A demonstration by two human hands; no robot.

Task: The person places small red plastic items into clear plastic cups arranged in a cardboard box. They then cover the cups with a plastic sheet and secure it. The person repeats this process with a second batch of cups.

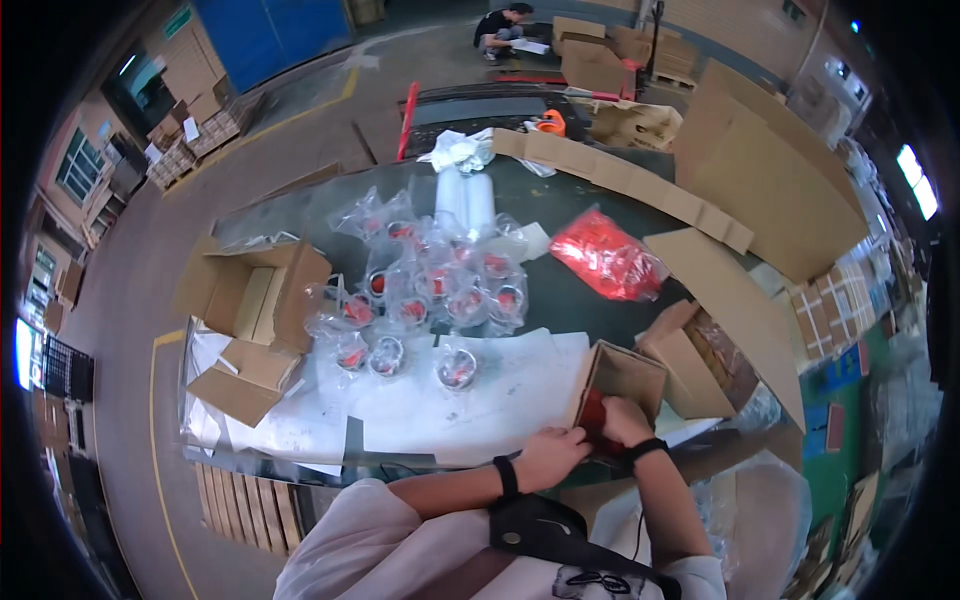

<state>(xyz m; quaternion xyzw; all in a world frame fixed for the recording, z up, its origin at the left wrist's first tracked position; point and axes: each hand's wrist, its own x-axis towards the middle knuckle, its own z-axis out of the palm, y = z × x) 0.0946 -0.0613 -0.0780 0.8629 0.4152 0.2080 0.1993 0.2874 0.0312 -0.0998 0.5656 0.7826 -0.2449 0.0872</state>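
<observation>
A small open cardboard box lies tilted on its side at the near right of the table, with something red showing at its mouth. My right hand grips the box's lower edge at the red item. Beside it, my left hand presses against the box's near flap. Both wrists wear black bands. Several clear bags holding red and silver round parts lie spread over the middle of the table, beyond the hands.
White paper sheets cover the near table. Open cardboard boxes stand at the left, another open box at the right. A red plastic bag lies further back. Long cardboard strips line the far edge. A person crouches on the floor far away.
</observation>
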